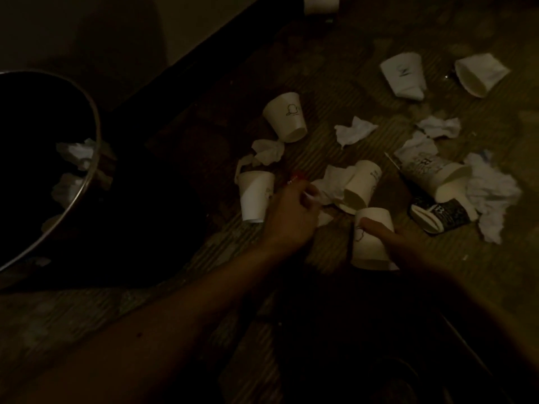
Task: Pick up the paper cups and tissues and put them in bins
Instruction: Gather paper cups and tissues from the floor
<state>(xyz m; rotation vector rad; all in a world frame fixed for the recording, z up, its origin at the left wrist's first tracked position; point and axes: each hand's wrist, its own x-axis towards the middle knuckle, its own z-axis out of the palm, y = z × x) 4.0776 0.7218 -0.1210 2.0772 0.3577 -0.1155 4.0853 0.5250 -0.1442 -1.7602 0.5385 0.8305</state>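
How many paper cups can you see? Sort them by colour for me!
Small white cups: 7, the last held by the right hand
Tall cup with grey writing: 1
Black cup: 1
Total: 9 cups

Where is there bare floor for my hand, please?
Bare: between the tipped cup and crushed cup, and near side of the bin. Crowded: where the left hand pinches a tissue and the right hand holds a cup.

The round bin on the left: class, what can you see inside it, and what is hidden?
Inside the bin, crumpled tissues lie against its right wall below the rim. The rest is black shadow, so whatever else it holds cannot be seen.
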